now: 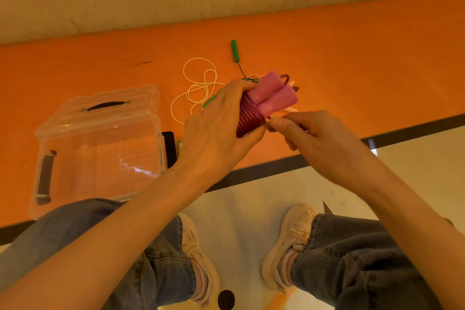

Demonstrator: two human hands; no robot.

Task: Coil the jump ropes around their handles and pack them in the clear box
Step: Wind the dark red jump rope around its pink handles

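Observation:
My left hand [216, 123] grips a pair of pink jump-rope handles [271, 94] held side by side, with dark purple rope [250, 118] coiled tightly around their lower half. My right hand [304, 131] pinches the rope's end beside the coil's lower edge. On the orange table [352, 58] behind lies a green handle [235, 50] with its thin dark cord, and a loose white rope [198, 85] in loops. The clear box [100, 148] stands open at the left, its lid [113, 106] tilted back.
The table's dark front edge [276, 166] runs diagonally under my wrists. Below it are my knees in jeans and pale sneakers on a light floor. A second green piece [211, 100] shows by my left hand. A beige wall rises behind the table.

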